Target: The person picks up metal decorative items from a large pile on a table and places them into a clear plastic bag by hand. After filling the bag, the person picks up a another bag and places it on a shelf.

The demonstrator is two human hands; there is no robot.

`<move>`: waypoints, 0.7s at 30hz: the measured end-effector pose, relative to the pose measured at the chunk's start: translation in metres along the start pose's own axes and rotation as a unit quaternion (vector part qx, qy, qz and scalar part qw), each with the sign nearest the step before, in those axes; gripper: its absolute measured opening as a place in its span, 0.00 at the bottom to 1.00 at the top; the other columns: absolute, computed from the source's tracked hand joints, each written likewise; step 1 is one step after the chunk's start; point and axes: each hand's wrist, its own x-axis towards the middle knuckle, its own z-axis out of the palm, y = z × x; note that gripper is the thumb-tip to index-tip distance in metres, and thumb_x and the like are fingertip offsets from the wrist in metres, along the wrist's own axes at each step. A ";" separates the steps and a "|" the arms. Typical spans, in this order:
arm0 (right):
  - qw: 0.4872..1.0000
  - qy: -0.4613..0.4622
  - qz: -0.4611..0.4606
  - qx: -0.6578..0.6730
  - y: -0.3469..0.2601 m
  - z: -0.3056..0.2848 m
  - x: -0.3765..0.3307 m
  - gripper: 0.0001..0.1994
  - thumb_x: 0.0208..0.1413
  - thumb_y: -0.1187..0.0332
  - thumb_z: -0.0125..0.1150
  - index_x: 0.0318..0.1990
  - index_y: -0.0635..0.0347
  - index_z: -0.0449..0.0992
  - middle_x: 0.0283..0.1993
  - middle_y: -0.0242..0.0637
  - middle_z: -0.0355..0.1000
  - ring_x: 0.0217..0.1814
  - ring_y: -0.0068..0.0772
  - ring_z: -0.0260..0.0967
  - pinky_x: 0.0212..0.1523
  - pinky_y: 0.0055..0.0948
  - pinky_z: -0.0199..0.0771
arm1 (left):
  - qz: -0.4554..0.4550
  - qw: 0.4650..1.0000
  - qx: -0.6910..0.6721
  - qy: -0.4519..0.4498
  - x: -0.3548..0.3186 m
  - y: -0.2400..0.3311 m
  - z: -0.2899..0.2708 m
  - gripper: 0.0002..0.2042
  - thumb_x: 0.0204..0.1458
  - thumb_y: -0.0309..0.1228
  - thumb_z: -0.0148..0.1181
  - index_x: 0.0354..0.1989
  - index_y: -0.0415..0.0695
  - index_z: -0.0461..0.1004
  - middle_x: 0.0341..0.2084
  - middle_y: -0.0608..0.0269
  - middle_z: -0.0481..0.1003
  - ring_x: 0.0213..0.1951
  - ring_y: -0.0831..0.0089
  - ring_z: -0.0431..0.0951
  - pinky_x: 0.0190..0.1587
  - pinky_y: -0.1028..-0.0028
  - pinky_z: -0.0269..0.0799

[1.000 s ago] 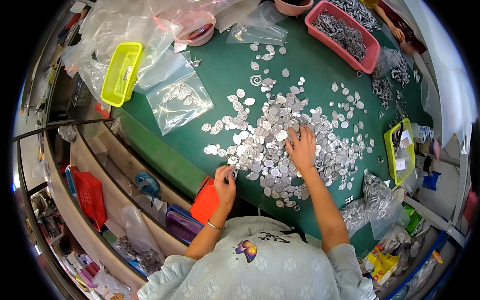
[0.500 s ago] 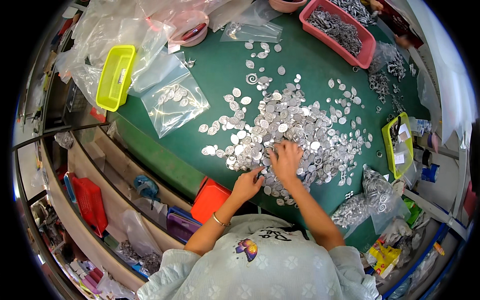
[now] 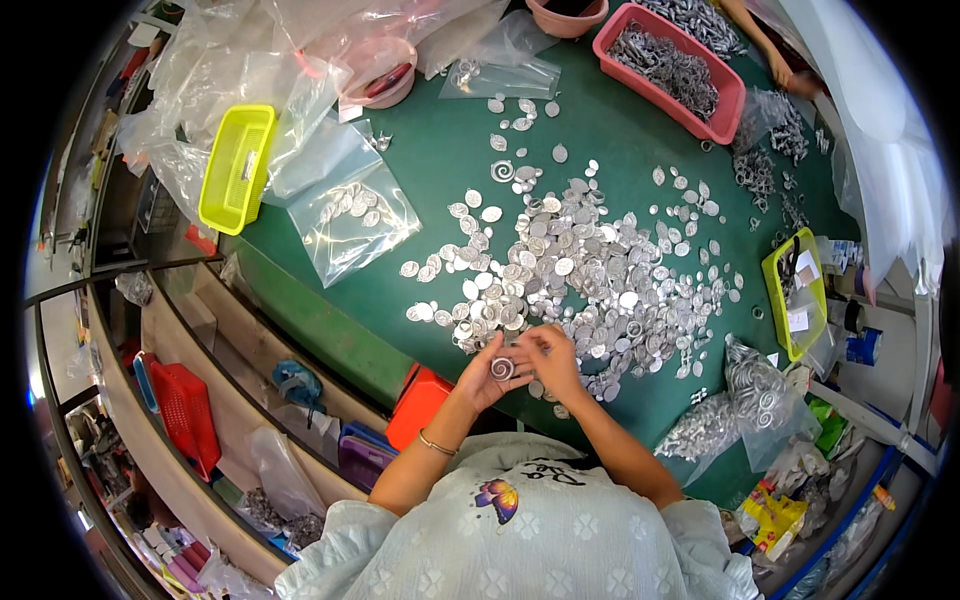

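Observation:
My left hand [image 3: 478, 385] is turned palm up near the table's front edge, and a silver spiral pendant [image 3: 502, 369] lies on its fingers. Close beside it, my right hand [image 3: 554, 362] has its fingers curled toward the left fingertips; whatever they pinch, if anything, is too small to make out. Just beyond both hands spreads a large heap of silver oval medals [image 3: 560, 245] on the green table [image 3: 400, 335]. Another spiral pendant [image 3: 502, 171] rests among loose medals at the far side of the heap.
At left lie a clear bag [image 3: 350, 215] with medals and a yellow-green basket [image 3: 238, 170]. A pink tray [image 3: 672, 75] of metal parts stands far right, near another person's hand [image 3: 782, 72]. Right are a second yellow-green basket [image 3: 797, 290] and filled bags [image 3: 700, 425]. An orange-red bin [image 3: 418, 405] sits by the front edge.
My right hand has drawn back from the heap toward my left hand. The left hand has turned palm up, and a spiral pendant now lies on it. Another person's arm shows more at far right.

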 end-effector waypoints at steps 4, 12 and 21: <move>0.977 -0.053 0.145 0.148 0.002 0.003 0.003 0.03 0.49 0.76 0.58 0.29 0.67 0.72 0.27 0.30 0.70 0.26 0.16 0.63 0.29 0.19 0.64 | -0.036 0.997 0.059 0.023 0.008 -0.001 -0.017 0.26 0.56 0.53 0.40 0.28 0.40 0.73 0.26 0.58 0.76 0.32 0.63 0.79 0.32 0.70 0.76; 0.978 0.096 -0.136 -0.128 -0.007 0.008 -0.008 0.05 0.45 0.72 0.59 0.30 0.62 0.72 0.33 0.38 0.69 0.37 0.41 0.63 0.41 0.36 0.59 | 0.023 0.999 -0.024 -0.014 0.002 0.007 0.003 0.19 0.57 0.44 0.45 0.40 0.39 0.70 0.22 0.66 0.71 0.27 0.79 0.71 0.27 0.82 0.66; 0.927 0.063 -0.055 -0.366 0.017 0.024 0.030 0.14 0.39 0.70 0.62 0.36 0.60 0.71 0.40 0.39 0.63 0.45 0.42 0.58 0.44 0.39 0.55 | 0.022 0.998 0.059 0.001 0.002 -0.002 -0.018 0.10 0.55 0.34 0.50 0.41 0.42 0.70 0.16 0.73 0.60 0.17 0.85 0.56 0.19 0.84 0.52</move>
